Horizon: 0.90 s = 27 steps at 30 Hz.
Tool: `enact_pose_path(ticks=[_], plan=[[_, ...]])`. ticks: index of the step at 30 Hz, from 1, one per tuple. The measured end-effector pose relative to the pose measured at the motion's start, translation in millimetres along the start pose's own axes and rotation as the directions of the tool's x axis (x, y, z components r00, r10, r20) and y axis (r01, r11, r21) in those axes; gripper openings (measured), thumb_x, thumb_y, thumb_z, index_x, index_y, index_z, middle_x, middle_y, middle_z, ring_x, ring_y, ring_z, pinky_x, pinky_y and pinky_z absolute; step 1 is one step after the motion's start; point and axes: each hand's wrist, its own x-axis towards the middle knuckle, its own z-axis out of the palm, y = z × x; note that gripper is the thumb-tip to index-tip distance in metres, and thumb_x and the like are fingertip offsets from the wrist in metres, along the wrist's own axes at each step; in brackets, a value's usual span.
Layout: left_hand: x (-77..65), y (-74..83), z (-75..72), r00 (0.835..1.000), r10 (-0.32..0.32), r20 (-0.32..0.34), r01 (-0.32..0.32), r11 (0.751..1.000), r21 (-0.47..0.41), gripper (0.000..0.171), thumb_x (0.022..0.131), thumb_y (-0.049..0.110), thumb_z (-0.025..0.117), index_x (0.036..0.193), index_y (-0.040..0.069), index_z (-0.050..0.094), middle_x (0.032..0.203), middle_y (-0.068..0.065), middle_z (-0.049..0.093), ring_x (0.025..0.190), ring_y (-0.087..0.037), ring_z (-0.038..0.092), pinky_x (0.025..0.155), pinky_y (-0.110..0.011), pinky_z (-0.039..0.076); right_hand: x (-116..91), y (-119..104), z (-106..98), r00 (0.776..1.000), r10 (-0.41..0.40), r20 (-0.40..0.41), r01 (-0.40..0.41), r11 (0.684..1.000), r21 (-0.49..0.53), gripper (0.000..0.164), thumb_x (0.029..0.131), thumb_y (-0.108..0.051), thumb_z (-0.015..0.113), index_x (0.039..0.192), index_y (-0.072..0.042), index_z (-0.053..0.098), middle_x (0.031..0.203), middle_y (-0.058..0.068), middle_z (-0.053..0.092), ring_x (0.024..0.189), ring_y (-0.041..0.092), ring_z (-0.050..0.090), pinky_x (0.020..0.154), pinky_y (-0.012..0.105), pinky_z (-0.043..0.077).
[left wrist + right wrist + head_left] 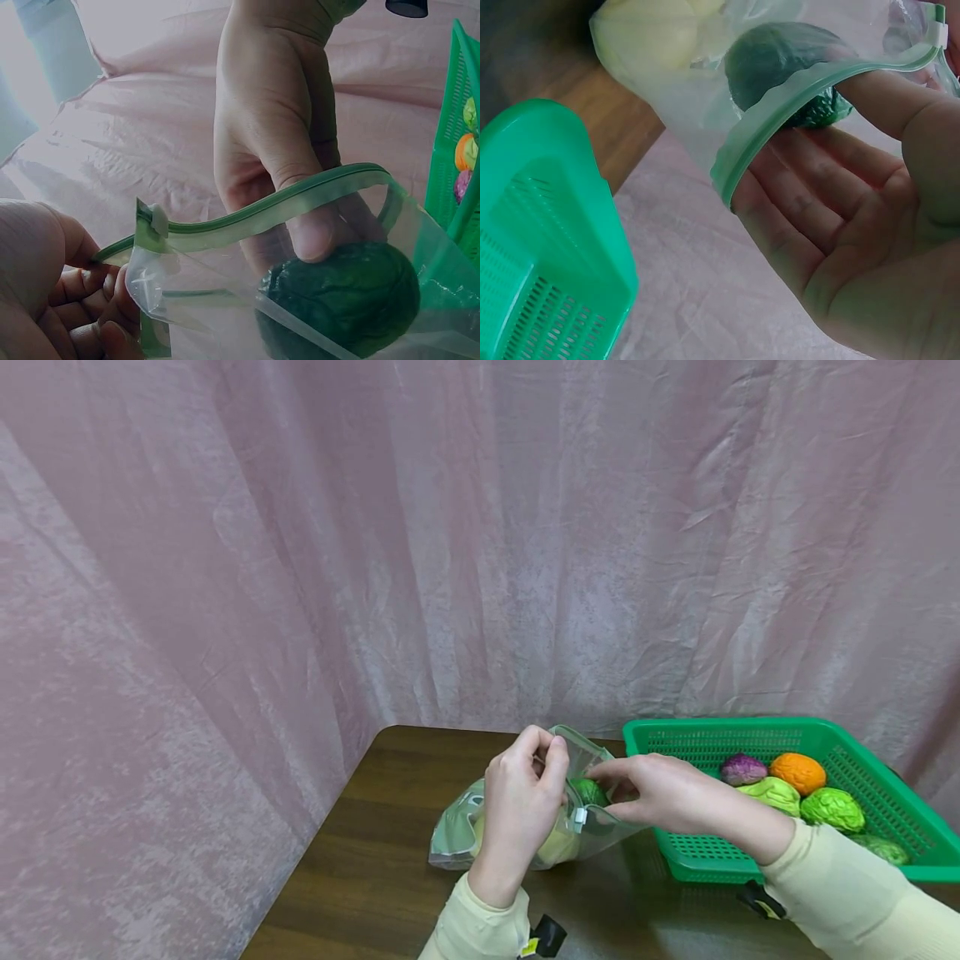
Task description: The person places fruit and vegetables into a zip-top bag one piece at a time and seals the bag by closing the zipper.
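Observation:
A translucent zip bag [453, 839] with a green zip edge and a white slider [580, 816] lies on the table, its mouth spread apart. My left hand [521, 793] pinches the bag's rim near the slider. Through the mouth reaches my right hand [667, 789], thumb and fingers about a dark green, wrinkled cabbage-like vegetable [345, 300]. In the left wrist view the thumb rests on its top; the right wrist view shows the fingers below it. Deeper in the bag sits a pale yellow rounded item [652, 34], partly hidden by the left hand in the head view.
To the right stands a green perforated basket [750, 723]. It holds a purple vegetable [742, 769], an orange fruit [798, 773], a light green cabbage [832, 810] and other green produce. Behind the brown wooden table [337, 852] hangs a pink curtain [480, 543].

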Motion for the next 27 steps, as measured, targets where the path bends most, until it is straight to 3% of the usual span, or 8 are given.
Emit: enact_pose_path(ticks=[6, 12, 19, 27], plan=[[-0.6, -0.3, -0.2, 1.0, -0.009, 0.006, 0.009, 1.0, -0.005, 0.027, 0.11, 0.016, 0.062, 0.084, 0.017, 0.064, 0.062, 0.011, 0.059, 0.047, 0.0, 0.058, 0.046, -0.028, 0.048, 0, 1, 2, 1.0, -0.026, 0.012, 0.026, 1.0, 0.001, 0.043, 0.096, -0.032, 0.088, 0.133, -0.014, 0.077, 0.11, -0.009, 0.079, 0.096, 0.009, 0.074, 0.079, 0.033, 0.06], [0.1, 0.3, -0.7, 1.0, -0.012, 0.005, 0.012, 1.0, -0.007, 0.027, 0.11, 0.015, 0.062, 0.083, 0.017, 0.064, 0.06, 0.011, 0.058, 0.047, 0.0, 0.058, 0.046, -0.028, 0.049, -6, 2, -3, 1.0, -0.024, -0.007, 0.024, 0.999, 0.024, 0.036, 0.1, -0.025, 0.084, 0.133, -0.013, 0.077, 0.117, -0.006, 0.08, 0.102, 0.014, 0.076, 0.083, 0.037, 0.062], [0.7, 1.7, 0.4, 1.0, -0.004, -0.002, 0.004, 1.0, 0.0, 0.027, 0.109, 0.013, 0.062, 0.083, 0.018, 0.064, 0.059, 0.012, 0.057, 0.046, 0.0, 0.059, 0.048, -0.028, 0.05, -18, 11, -14, 0.993, 0.02, -0.12, -0.022, 1.0, -0.013, 0.038, 0.098, -0.032, 0.086, 0.131, -0.014, 0.079, 0.116, -0.005, 0.079, 0.097, 0.01, 0.075, 0.082, 0.037, 0.061], [0.0, 1.9, 0.8, 1.0, 0.001, -0.008, -0.001, 1.0, 0.006, 0.026, 0.109, 0.013, 0.062, 0.083, 0.018, 0.065, 0.058, 0.013, 0.057, 0.046, 0.001, 0.059, 0.051, -0.028, 0.051, -36, 32, -28, 0.972, 0.097, -0.212, -0.129, 0.981, -0.142, 0.045, 0.097, -0.039, 0.086, 0.135, -0.018, 0.077, 0.128, 0.003, 0.078, 0.11, 0.026, 0.076, 0.085, 0.053, 0.061]])
